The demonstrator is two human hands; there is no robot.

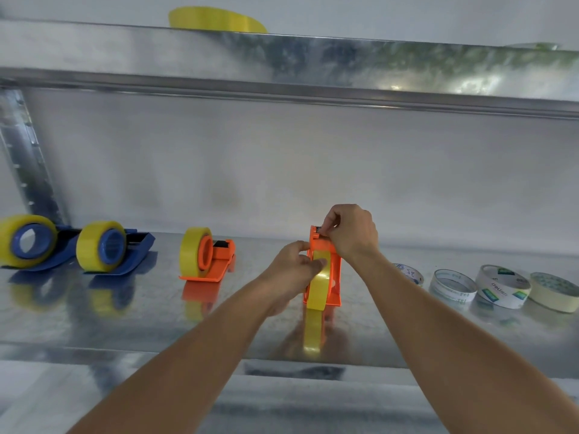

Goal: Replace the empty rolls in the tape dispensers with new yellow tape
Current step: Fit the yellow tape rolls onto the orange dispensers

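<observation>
Near the shelf's front edge, the left hand pinches the yellow tape roll seated in an orange dispenser, while the right hand closes over the cutter end, hiding whatever its fingertips hold.

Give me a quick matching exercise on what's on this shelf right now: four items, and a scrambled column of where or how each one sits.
Items:
1. far-left blue dispenser
2. orange dispenser standing free
3. orange dispenser being loaded
4. empty cores

States:
A. lying flat in a row, right end of the shelf
B. held by the left hand, with the right hand at its cutter end
C. yellow roll fitted, untouched, mid-shelf
D. yellow roll fitted, by the shelf upright

Pairs: 1-D, 2-C, 3-B, 4-A
</observation>
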